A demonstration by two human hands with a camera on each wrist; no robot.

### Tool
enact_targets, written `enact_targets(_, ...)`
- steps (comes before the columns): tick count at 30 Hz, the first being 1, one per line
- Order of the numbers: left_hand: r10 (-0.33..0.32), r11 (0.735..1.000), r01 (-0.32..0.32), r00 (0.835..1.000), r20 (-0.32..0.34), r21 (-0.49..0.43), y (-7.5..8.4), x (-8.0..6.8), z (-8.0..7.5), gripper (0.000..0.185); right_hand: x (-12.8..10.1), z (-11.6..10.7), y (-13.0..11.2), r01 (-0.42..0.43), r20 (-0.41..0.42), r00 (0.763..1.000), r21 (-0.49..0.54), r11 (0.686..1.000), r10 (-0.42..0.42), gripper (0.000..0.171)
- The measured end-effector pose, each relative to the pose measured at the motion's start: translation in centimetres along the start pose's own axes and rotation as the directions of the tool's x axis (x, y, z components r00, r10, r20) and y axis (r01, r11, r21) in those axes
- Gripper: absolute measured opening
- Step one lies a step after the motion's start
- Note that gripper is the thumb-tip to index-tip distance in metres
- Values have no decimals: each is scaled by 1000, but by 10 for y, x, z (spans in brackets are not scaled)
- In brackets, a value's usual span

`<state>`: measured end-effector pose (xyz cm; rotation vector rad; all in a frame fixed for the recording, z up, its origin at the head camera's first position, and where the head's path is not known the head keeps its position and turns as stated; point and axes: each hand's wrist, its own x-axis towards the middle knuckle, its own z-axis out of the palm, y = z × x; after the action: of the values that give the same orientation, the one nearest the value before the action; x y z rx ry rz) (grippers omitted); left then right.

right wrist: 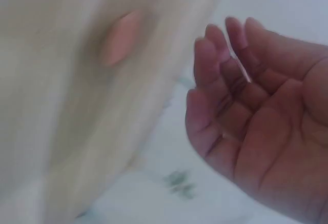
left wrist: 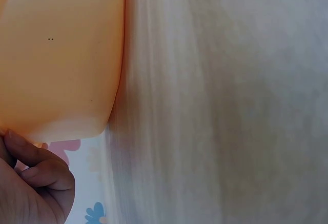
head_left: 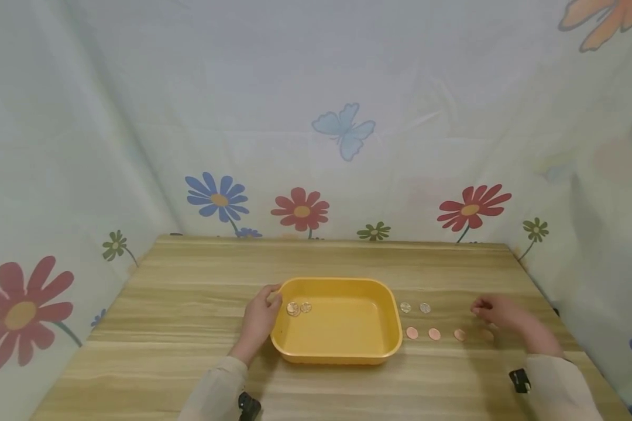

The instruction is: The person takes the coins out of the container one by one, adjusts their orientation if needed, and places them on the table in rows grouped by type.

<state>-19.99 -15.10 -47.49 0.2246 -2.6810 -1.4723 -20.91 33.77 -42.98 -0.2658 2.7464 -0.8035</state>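
Note:
A yellow tray [head_left: 342, 358] stands on the wooden table, and my left hand [head_left: 260, 316] grips its left rim. In the left wrist view, the fingers [left wrist: 43, 170] are bent at the tray's corner [left wrist: 66, 80]. Silvery coins [head_left: 306, 307] lie inside, near the left wall. Right of the tray, two silvery coins [head_left: 415, 307] form a back row, with several copper coins [head_left: 434, 334] in a front row. My right hand [head_left: 500, 311] hovers beyond the rows' right end, its fingers loosely curled with nothing in them. A blurred copper coin [right wrist: 122, 38] lies beside it in the right wrist view.
The table [head_left: 189, 292] has wood grain and ends at a hanging cloth [head_left: 274, 146] printed with flowers and a butterfly. The cloth also hangs along both sides. Dark wrist devices [head_left: 249, 406] sit at the sleeves.

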Motion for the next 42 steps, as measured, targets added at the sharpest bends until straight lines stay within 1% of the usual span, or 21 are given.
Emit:
enact_targets(2,7,1000,-7,1000,3,3,0,0,0,38,3,1,-18,62,-24,998,-41,997,-63,15)
enact_targets(5,6,1000,-6,1000,1,11,-1,0,1,38,7,3,-49,144,-32,989,-51,988,-146,15)
enact_targets(7,4,1000,-4,1000,0,13,-1,0,1,38,10,4,-71,181,-36,982,-64,981,-183,14)
enact_targets(9,0,1000,0,1000,4,11,-1,0,0,38,14,4,-92,224,-29,974,-63,973,-226,13)
enact_targets(12,-2,1000,2,1000,9,7,1,0,0,38,20,5,-119,263,4,965,-63,963,-263,13)
enact_targets(15,-5,1000,5,1000,14,3,3,-1,0,38,26,5,-140,305,35,952,-53,951,-304,14)
enact_targets(20,-14,1000,14,1000,15,-1,4,-1,0,38,34,11,-163,396,54,917,-40,917,-394,13)
enact_targets(22,-15,1000,15,1000,17,-4,4,-1,0,38,37,14,-170,410,63,911,-29,912,-407,12)
enact_targets(26,-12,1000,12,1000,17,-2,4,-1,0,38,44,18,-186,407,94,910,-20,913,-404,13)
enact_targets(30,-7,1000,7,1000,14,-1,4,-1,0,38,52,20,-202,407,127,907,-28,913,-401,16)
enact_targets(31,-6,1000,6,1000,14,2,4,-1,0,38,54,21,-205,416,135,903,-34,909,-408,16)
enact_targets(35,15,1000,-15,1000,9,11,2,1,1,38,62,25,-219,421,169,898,-54,906,-407,14)
enact_targets(38,25,999,-25,1000,2,20,1,1,1,38,71,31,-227,422,195,895,-69,904,-402,11)
enact_targets(42,15,1000,-15,1000,0,23,0,1,1,38,82,43,-235,439,226,881,-69,896,-415,11)
